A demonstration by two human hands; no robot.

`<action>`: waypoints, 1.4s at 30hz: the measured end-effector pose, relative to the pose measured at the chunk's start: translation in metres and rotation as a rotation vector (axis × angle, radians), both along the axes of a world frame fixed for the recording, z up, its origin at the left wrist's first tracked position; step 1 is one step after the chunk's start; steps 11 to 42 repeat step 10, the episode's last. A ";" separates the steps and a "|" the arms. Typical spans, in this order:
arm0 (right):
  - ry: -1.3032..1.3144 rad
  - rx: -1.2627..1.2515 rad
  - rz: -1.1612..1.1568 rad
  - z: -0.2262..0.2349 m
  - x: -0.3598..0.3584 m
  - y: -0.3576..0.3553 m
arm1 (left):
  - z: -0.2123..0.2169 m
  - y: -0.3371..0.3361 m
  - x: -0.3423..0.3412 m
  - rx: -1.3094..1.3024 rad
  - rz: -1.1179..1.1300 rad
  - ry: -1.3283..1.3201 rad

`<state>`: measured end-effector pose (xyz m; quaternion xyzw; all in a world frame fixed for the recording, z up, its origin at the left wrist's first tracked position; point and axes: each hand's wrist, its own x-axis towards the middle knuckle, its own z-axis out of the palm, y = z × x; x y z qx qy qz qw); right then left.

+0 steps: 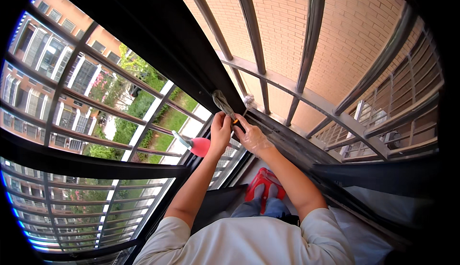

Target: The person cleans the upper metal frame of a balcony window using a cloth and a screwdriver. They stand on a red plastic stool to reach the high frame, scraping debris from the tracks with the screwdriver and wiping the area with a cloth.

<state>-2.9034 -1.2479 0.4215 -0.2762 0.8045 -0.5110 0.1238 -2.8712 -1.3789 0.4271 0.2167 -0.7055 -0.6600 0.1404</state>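
Both my hands meet at the corner of a dark window frame [235, 80]. My right hand [252, 135], covered in a thin clear plastic glove, is closed round the black and orange handle [235, 122] of a slim tool. Grey cloth [221, 101] seems wrapped along the tool's far part, so its tip is hidden. Against the near end of this cloth, my left hand [221, 128] has its fingers closed; whether it grips cloth or tool I cannot tell. Beside my left wrist is a pink rubber bulb [200, 146] with a pale nozzle [181, 138].
Metal security bars [306, 40] stand outside the window, with a brick wall [354, 30] behind. A dark window track [282, 138] runs to the right of my hands. My feet wear red slippers [252, 191] below. More barred window [81, 92] lies left.
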 end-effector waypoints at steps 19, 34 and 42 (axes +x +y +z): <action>-0.182 0.171 0.043 -0.091 -0.003 0.019 | -0.102 0.008 0.002 0.065 -0.054 -0.264; -0.182 0.171 0.043 -0.091 -0.003 0.019 | -0.102 0.008 0.002 0.065 -0.054 -0.264; -0.182 0.171 0.043 -0.091 -0.003 0.019 | -0.102 0.008 0.002 0.065 -0.054 -0.264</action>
